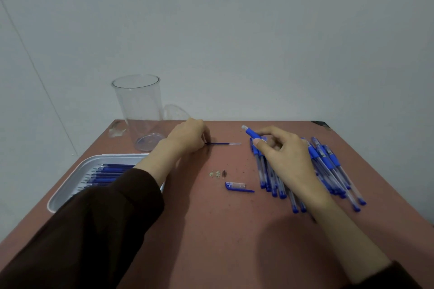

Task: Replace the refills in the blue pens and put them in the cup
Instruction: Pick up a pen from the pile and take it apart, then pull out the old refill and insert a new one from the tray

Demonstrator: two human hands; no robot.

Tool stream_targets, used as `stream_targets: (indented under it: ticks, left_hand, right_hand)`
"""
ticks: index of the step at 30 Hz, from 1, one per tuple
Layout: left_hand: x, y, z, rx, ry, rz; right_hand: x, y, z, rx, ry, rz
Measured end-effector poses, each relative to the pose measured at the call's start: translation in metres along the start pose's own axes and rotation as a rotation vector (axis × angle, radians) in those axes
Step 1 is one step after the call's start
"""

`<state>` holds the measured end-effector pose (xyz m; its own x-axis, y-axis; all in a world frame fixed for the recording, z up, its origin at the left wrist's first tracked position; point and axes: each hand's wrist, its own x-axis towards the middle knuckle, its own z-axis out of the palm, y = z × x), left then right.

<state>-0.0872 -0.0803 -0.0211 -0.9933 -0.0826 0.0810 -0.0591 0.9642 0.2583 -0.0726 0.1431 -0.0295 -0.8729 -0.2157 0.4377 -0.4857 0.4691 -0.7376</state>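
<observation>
— What is held in the containers?

— A row of dark blue pen refills is laid side by side in the white rectangular plastic tray at the near left of the reddish-brown surface. The tall clear plastic cup is stood upright beyond the tray, near the far left corner. Its round base is seen plainly through the wall.

— And what is gripped?

— A thin blue refill with a clear end is laid flat on the surface just right of the cup, and its dark end is pinched under the curled fingers of the left hand. A pen barrel with a blue grip is clamped between the thumb and fingers of the right hand. It is raised over the far end of a heap of clear pens with blue grips spread on the right.

— And between the arms?

— A blue pen cap is laid near the middle. A few tiny parts are seen just beyond it, too small to be identified.
</observation>
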Motion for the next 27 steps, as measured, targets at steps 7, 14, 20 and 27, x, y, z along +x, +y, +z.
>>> stream_targets:
  ticks: [7, 14, 20, 27]
  left_hand:
    - [-0.043, 0.017, -0.019, -0.853, 0.216, -0.033]
    - [-0.120, 0.022, -0.011, -1.536, 0.091, -0.146]
    - [-0.129, 0.006, -0.018, -1.526, 0.409, -0.050]
    - [-0.135, -0.065, -0.038, -1.362, 0.805, -0.304]
  right_hand:
    - [-0.002, -0.008, 0.000, 0.070, -0.026, 0.017]
    - [-0.015, -0.042, 0.021, 0.403, -0.181, 0.038]
    - [-0.025, -0.093, 0.074, 0.569, -0.348, -0.038]
    - [-0.013, -0.112, 0.123, -0.160, -0.454, -0.307]
